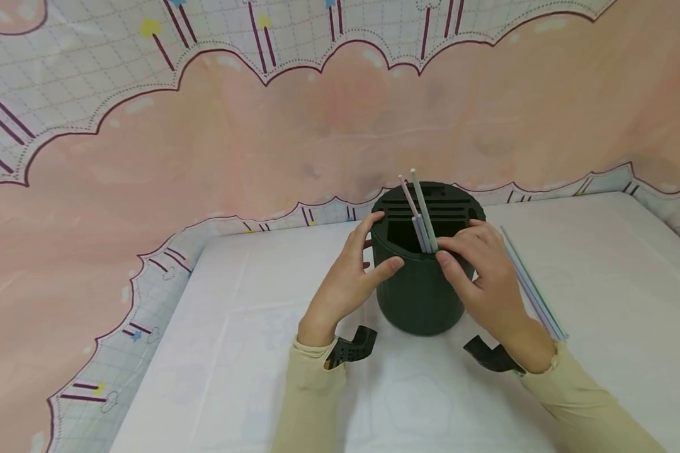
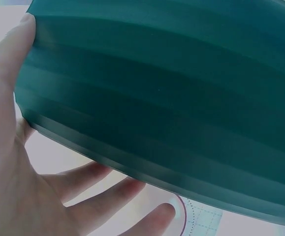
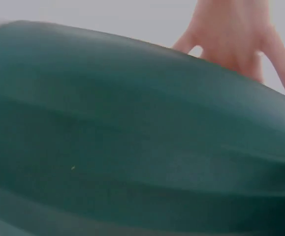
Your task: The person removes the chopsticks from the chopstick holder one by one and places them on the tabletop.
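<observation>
Settling the straws at 6 o'clock in the holder seems underway: left hand grips its 9-o'clock side; whether right hand, at 4, pinches them is unclear. Next likely calls for gentle release.

"Anything to read on the green container?"
"No, neither on the top nor on the wall, even close up in both wrist views. Just a tiny pale fleck in the right wrist view, too small to make out."
"On the thin sticks inside, or the rods on the table?"
"Nothing legible."
"On the black wrist straps?"
"No brand or number readable."
"And on the patterned cloth behind?"
"Only printed strokes, dots, stars and a grid; not one letter or figure to make out."
</observation>
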The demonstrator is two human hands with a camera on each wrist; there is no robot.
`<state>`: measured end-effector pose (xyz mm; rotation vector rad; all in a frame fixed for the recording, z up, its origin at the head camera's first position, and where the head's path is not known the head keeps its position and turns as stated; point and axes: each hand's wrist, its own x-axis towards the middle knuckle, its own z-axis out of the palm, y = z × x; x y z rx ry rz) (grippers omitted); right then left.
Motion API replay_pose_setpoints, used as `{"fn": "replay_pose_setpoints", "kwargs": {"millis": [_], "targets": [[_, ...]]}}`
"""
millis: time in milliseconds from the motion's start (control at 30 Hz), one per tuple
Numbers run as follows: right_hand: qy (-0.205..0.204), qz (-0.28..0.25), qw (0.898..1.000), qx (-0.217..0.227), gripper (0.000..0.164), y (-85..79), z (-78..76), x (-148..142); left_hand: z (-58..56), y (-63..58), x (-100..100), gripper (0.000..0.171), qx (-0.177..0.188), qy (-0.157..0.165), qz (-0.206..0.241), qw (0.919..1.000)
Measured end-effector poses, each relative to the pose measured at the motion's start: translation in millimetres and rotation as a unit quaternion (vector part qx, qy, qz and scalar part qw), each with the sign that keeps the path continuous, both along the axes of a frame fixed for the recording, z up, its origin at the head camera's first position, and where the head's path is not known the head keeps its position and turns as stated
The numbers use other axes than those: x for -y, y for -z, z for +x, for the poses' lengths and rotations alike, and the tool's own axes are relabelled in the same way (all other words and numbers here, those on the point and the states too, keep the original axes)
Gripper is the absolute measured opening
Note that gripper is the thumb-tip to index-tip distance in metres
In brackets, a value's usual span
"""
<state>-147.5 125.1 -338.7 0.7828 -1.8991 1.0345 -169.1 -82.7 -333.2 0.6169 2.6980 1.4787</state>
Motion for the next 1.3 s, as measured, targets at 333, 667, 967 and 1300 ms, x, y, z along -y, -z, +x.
{"fn": "replay_pose_setpoints", "kwargs": {"millis": [333,667,967,1300], "targets": [[-0.019,-0.091,0.992,0.082,0.017,-18.2,15.1,6.4,0.0,-0.3,-1.4,0.07,-0.002,-0.004,-0.003,1.0],[-0.036,-0.195,0.972,0.126,0.021,-31.2,25.3,12.6,-1.2,-0.1,-0.3,0.069,-0.005,-0.003,-0.005,1.0],[-0.149,-0.345,0.92,0.108,0.026,-30.5,16.2,-3.8,-1.1,0.4,-0.1,0.069,-0.003,-0.002,-0.001,1.0],[-0.25,-0.47,0.843,0.076,0.027,-33.2,4.4,-19.9,-2.4,0.5,-0.3,0.068,-0.004,-0.001,-0.003,1.0]]}}
